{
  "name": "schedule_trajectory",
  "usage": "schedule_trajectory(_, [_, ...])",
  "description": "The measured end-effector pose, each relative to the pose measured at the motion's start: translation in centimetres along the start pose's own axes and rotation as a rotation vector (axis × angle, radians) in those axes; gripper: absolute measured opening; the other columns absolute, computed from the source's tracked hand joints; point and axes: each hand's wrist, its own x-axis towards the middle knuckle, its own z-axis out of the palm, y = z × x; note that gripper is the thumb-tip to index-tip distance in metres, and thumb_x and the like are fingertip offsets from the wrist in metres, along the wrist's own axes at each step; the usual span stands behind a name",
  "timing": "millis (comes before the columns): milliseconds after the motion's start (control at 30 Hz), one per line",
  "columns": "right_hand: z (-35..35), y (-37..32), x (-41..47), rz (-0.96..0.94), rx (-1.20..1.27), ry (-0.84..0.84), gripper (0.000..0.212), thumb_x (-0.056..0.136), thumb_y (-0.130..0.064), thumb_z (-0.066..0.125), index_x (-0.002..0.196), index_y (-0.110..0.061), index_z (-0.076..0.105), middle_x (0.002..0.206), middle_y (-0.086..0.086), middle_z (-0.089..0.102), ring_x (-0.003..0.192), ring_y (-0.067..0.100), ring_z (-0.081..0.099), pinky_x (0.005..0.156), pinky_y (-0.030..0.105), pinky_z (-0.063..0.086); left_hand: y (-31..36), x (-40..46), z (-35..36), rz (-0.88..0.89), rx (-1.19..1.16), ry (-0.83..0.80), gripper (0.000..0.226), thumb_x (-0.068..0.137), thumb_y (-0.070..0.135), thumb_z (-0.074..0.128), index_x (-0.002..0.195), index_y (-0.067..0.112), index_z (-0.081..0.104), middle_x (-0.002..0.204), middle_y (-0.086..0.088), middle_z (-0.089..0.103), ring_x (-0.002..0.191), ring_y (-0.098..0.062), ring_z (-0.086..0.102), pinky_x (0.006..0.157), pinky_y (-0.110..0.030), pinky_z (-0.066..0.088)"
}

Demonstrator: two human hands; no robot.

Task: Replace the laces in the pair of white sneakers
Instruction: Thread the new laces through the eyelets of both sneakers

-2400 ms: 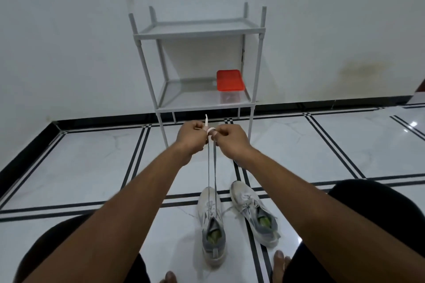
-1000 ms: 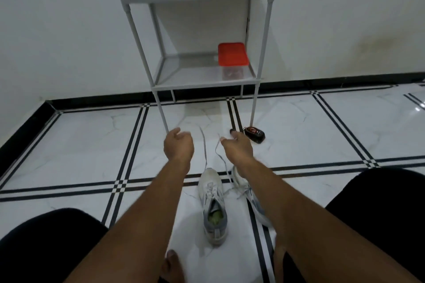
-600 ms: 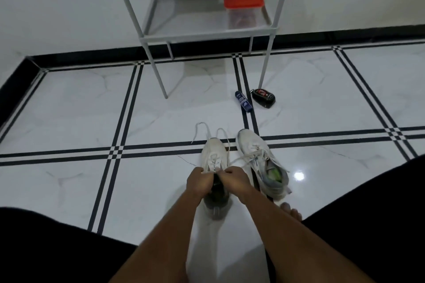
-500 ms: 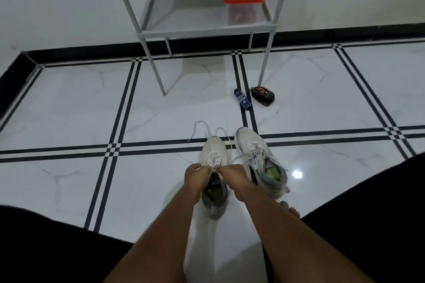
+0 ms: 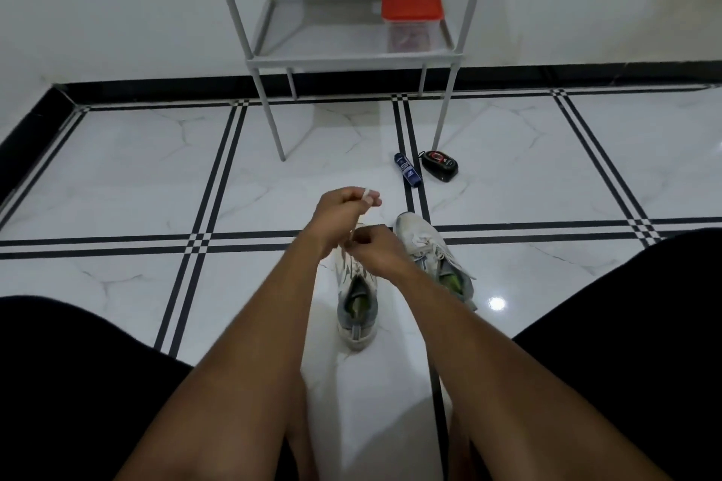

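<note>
Two white sneakers stand side by side on the tiled floor between my knees. The left sneaker (image 5: 356,308) points away from me, its toe and eyelets hidden behind my hands. My left hand (image 5: 339,212) is raised above it with curled fingers, gripping a white lace (image 5: 368,196) wound over a finger. My right hand (image 5: 371,249) is lower, fingers curled, pinching the lace just over the shoe's eyelets. The right sneaker (image 5: 431,256) lies untouched beside them with its lace in place.
A grey metal shelf rack (image 5: 351,59) stands against the wall ahead, with a red-lidded clear box (image 5: 411,8) on its lower shelf. A small blue bottle (image 5: 407,170) and a black-and-red case (image 5: 440,166) lie on the floor by the rack's leg. My dark-clothed knees flank the shoes.
Both hands dropped from high in front of me down to the left sneaker. Since half a second ago my left hand has risen, pulling the lace upward; the right stays low.
</note>
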Motion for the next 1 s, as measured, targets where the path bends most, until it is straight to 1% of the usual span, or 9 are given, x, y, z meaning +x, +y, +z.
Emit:
schedule_trajectory(100, [-0.9,0.2,0.4,0.032,0.074,0.085,0.024,0.097,-0.021,0.063,0.083,-0.005,0.075,0.077,0.009,0.074,0.063,0.021,0.061,0.064,0.033,0.046,-1.0,-0.5,-1.0,-0.123,0.322,-0.049,0.059,0.106,0.06,0.041,0.115,0.014,0.077,0.111,-0.003,0.077,0.1,-0.019,0.068,0.098,-0.038,0.053])
schedule_trajectory(233, [-1.7,1.2,0.9,0.079,0.158,0.228,0.028,0.087,-0.026,0.072,0.082,0.002,0.073,0.083,0.018,0.074,0.067,0.024,0.063,0.066,0.033,0.046,-3.6,-0.8,-2.2,-0.104,0.383,-0.053,0.016,0.101,0.019,0.066,0.107,0.011,0.077,0.094,-0.006,0.08,0.079,-0.014,0.069,0.069,-0.022,0.055])
schedule_trajectory(300, [-2.0,1.5,1.0,0.063,0.186,0.217,0.027,0.084,-0.024,0.075,0.079,0.003,0.07,0.07,0.017,0.065,0.064,0.021,0.055,0.064,0.035,0.043,-4.2,-0.8,-1.9,-0.134,0.349,-0.113,0.024,0.091,0.012,0.077,0.114,0.016,0.073,0.092,-0.006,0.08,0.073,-0.011,0.071,0.059,-0.019,0.053])
schedule_trajectory(433, [-2.5,1.2,0.9,-0.032,0.104,0.142,0.023,0.087,-0.018,0.078,0.076,0.001,0.071,0.079,0.023,0.068,0.065,0.014,0.056,0.065,0.031,0.046,-6.2,0.4,-0.7,-0.133,0.498,-0.111,0.03,0.066,0.026,0.085,0.094,0.02,0.078,0.086,-0.004,0.079,0.084,-0.027,0.076,0.079,-0.047,0.064])
schedule_trajectory(600, [-2.7,2.6,0.9,-0.09,-0.006,0.171,0.025,0.089,-0.026,0.084,0.077,-0.006,0.074,0.076,0.011,0.073,0.063,0.006,0.06,0.062,0.023,0.049,-7.3,0.2,-0.6,-0.096,0.93,0.129,0.05,0.082,0.077,0.052,0.075,0.03,0.066,0.088,0.008,0.071,0.093,-0.019,0.065,0.086,-0.037,0.054])
schedule_trajectory(667, [-2.7,3.1,0.9,-0.093,-0.001,0.185,0.024,0.087,-0.028,0.087,0.076,-0.011,0.075,0.073,0.006,0.073,0.063,0.005,0.061,0.063,0.024,0.05,-6.8,-0.1,0.0,-0.188,0.629,0.116,0.04,0.088,0.065,0.056,0.081,0.027,0.068,0.093,0.002,0.07,0.087,-0.019,0.062,0.078,-0.029,0.053])
schedule_trajectory(733, [-2.7,3.1,0.8,-0.082,0.01,0.194,0.024,0.086,-0.03,0.088,0.073,-0.016,0.074,0.068,-0.001,0.07,0.059,0.003,0.058,0.058,0.018,0.047,-5.6,-0.6,0.5,-0.338,-0.016,0.024,0.015,0.096,0.03,0.062,0.097,0.019,0.074,0.089,0.0,0.068,0.074,-0.014,0.055,0.058,-0.023,0.046])
schedule_trajectory(800, [-2.6,3.2,0.9,-0.037,0.054,0.221,0.027,0.086,-0.028,0.088,0.067,-0.021,0.07,0.063,-0.009,0.066,0.057,0.002,0.056,0.06,0.019,0.045,-5.2,-0.4,0.0,-0.368,-0.402,-0.053,0.023,0.092,0.021,0.064,0.111,0.02,0.078,0.093,0.005,0.068,0.071,-0.013,0.049,0.059,-0.028,0.039])
schedule_trajectory(1000, [-2.9,2.9,1.1,0.039,0.361,0.237,0.026,0.085,-0.024,0.09,0.074,-0.007,0.073,0.073,0.0,0.067,0.07,0.015,0.061,0.069,0.031,0.05,-5.8,0.8,-1.4,-0.281,-0.529,-0.053,0.009,0.1,0.03,0.062,0.102,0.026,0.07,0.087,0.012,0.063,0.072,-0.009,0.045,0.054,-0.025,0.031])
